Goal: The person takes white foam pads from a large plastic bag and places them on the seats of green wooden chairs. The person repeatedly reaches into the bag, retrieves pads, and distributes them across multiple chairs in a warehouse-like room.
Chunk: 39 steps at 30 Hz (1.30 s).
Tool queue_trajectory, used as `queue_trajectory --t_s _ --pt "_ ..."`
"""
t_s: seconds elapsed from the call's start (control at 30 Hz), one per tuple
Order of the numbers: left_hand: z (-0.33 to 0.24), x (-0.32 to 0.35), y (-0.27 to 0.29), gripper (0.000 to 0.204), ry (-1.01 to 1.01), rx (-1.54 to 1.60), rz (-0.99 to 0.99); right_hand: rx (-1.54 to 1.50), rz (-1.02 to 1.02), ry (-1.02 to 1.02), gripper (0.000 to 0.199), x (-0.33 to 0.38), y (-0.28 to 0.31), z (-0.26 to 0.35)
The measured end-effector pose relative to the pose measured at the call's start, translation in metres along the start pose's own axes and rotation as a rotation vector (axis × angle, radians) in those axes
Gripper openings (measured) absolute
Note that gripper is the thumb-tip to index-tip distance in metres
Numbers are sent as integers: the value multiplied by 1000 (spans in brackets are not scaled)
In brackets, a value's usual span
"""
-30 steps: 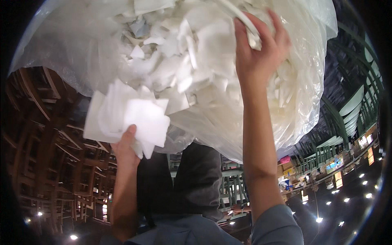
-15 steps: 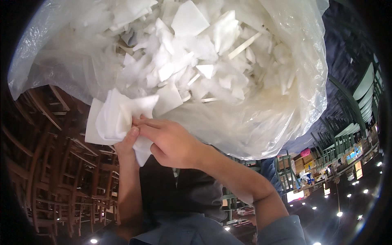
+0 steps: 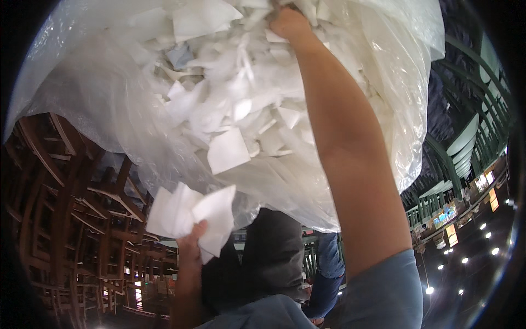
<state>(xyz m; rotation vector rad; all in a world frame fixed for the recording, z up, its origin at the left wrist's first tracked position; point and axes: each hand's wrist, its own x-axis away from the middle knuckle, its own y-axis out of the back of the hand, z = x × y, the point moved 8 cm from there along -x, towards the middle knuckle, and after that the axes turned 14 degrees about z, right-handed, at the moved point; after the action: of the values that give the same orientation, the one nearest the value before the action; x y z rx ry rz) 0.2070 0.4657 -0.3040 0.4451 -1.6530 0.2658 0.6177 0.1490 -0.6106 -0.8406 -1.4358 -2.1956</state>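
Note:
A large clear plastic bag [image 3: 104, 93] lies wide open in front of me, full of white foam or batting scraps [image 3: 227, 149] in flat pieces, strips and fluffy tufts. At the near left, below the bag's edge, my left hand [image 3: 192, 238] is closed around several folded white foam sheets [image 3: 216, 211], the thumb pressed on top. My right hand [image 3: 289, 23] reaches far into the bag at the top of the view, among the scraps. Its fingers are partly hidden and blurred, so what they touch cannot be made out. A small grey-blue piece [image 3: 179, 56] lies among the white scraps.
Brown wooden chair frames [image 3: 71, 219] are stacked along the left. Green chairs or frames [image 3: 466, 137] stand in rows at the right. A person's blue-clad leg or sleeve [image 3: 329, 263] shows beyond my dark trousers. Small ceiling lights [image 3: 429, 290] shine at the lower right.
My right hand has left the foam sheets and stretched far up into the bag. My left hand, still holding the sheets, has moved down and slightly right.

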Motion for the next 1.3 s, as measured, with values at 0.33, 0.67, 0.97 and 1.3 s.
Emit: queue_trajectory --t_s 0.33,0.67,0.97,1.3 --pt "-31 4 -33 53 -107 -22 192 80 320 -240 42 76 -16 -61" --pt "-81 17 -4 67 -198 -239 194 -491 11 -10 57 359 79 7" --pt "-168 25 49 69 -402 -477 150 -924 46 -32 79 377 100 28" --pt "-169 24 15 71 -436 -491 150 -757 -278 -97 27 369 148 5"
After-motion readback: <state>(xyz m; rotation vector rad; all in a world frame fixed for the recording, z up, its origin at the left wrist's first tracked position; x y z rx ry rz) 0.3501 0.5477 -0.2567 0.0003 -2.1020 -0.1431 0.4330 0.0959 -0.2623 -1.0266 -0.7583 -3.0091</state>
